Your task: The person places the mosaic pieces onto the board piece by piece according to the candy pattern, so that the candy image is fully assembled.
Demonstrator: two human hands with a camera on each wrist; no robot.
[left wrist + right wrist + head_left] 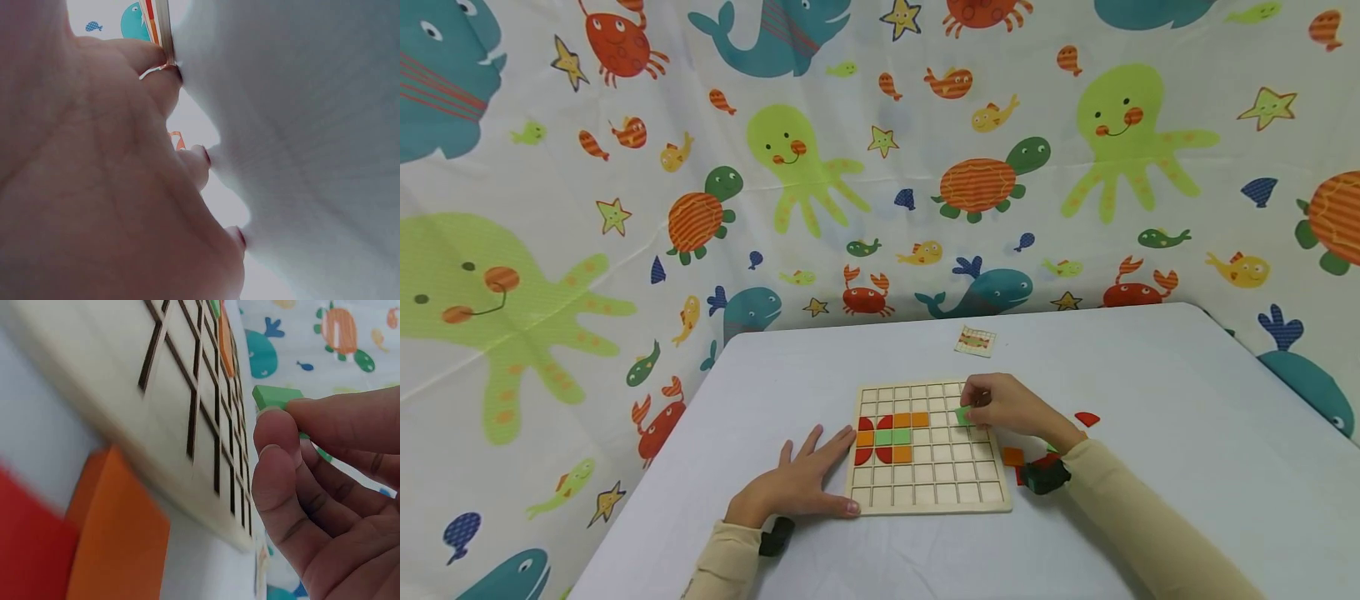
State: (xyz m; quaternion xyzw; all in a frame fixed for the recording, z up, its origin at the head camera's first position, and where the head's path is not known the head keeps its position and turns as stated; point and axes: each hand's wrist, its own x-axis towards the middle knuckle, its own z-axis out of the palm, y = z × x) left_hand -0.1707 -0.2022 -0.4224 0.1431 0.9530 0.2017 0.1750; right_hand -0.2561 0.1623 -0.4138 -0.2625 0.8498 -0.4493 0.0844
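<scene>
A wooden grid board [936,492] lies on the white table. Several red, orange and green tiles fill cells on its left side, among them a green tile [883,437] flanked by orange ones. My right hand [1011,404] pinches a green square tile [275,396] between thumb and fingers, over the board's right columns. The left hand [801,483] rests with fingers spread at the board's left edge, its thumb by the lower left corner. In the left wrist view the palm [94,162] fills much of the picture, with fingertips down on the white surface.
Loose pieces lie right of the board: an orange square [1013,457], a red quarter-round piece [1086,418], and others partly hidden under the right wrist. A small pattern card [975,341] sits at the back of the table. Behind hangs a sea-animal curtain [880,183].
</scene>
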